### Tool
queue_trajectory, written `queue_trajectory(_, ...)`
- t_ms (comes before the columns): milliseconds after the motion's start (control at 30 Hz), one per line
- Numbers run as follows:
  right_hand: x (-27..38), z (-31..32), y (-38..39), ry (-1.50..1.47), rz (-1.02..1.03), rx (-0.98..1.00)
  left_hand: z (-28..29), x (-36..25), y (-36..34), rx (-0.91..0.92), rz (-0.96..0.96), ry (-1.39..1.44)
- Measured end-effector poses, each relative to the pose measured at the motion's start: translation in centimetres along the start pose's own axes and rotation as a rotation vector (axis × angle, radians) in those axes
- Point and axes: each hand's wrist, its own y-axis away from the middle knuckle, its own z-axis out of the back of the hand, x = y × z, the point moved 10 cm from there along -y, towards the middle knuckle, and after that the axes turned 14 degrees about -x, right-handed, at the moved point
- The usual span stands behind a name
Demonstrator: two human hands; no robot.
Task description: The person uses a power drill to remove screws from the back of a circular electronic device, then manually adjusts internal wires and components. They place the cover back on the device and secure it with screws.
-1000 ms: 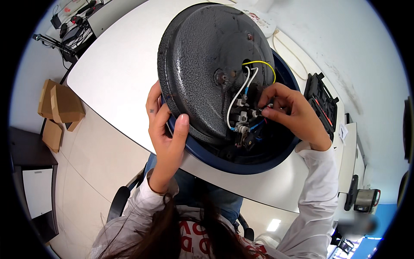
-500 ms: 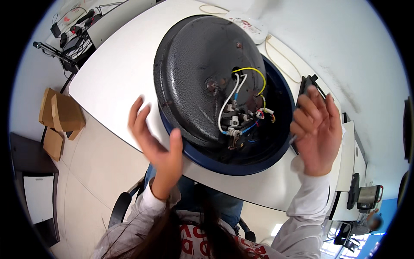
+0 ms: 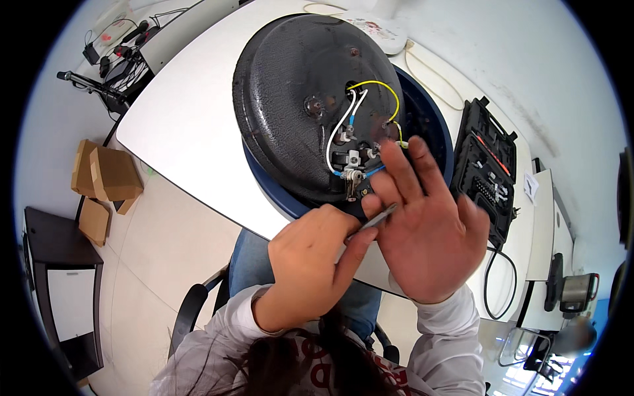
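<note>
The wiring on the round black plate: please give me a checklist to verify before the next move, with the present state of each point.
1. Black plate rests in blue housing on the white table: ok.
2. Left hand grips small metal tool: ok.
3. Right hand free, open: ok.
4. Yellow wire and white wires visible, unpinched: ok.
5. Terminal connections tight: cannot tell.
6. Tool case open nearby: ok.
</note>
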Motion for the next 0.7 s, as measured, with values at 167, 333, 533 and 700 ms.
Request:
queue_trajectory(167, -0.5, 0.9, 1.7, 0.554, 0.226, 0.064, 0.2, 1.5, 0.2, -0.017, 0.242, 0.479)
queue_trajectory(333, -0.6, 1.5, 2.3, 0.953, 0.242, 0.214, -1.8, 1.2, 1.6, 0.149, 0.325, 0.501)
queue_trajectory(533, 4.4, 2.4, 1.7, 0.921, 0.392, -0.025, 1.6, 0.7, -0.4, -0.122, -0.089, 0.245)
queue_trajectory(700, 7.1, 0.6, -1.2, 1.879, 0.907, -0.069, 5.7, 6.9, -0.4, -0.519, -0.023, 0.055)
